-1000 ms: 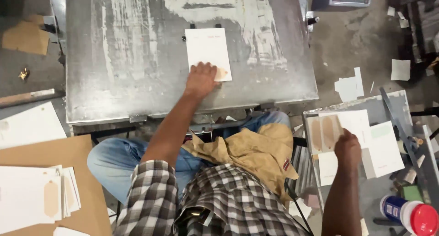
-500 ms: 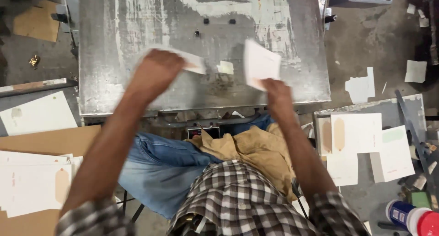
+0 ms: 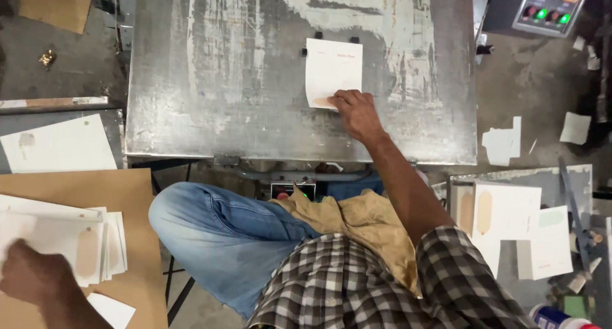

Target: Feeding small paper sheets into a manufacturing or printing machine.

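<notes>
Card (image 3: pixel 333 71) lay on a worn metal table (image 3: pixel 223 80), its near edge pressed flat under the fingers of the right hand (image 3: pixel 356 112), not clenched.

At lower left, the left hand (image 3: pixel 32 279) rested open on a stack of white sheets (image 3: pixel 95 246) spread over brown board (image 3: pixel 83 189); it grasped nothing. The tabletop was scratched, with grey paint streaks. Beyond it at upper right sat a control box (image 3: pixel 551 7) with red and green lights. Paper scraps (image 3: pixel 503 141) littered the dark concrete floor (image 3: pixel 542 80). More printed sheets (image 3: pixel 510 214) lay on a tray at right, and a tan cloth (image 3: pixel 357 221) covered the person's lap.
</notes>
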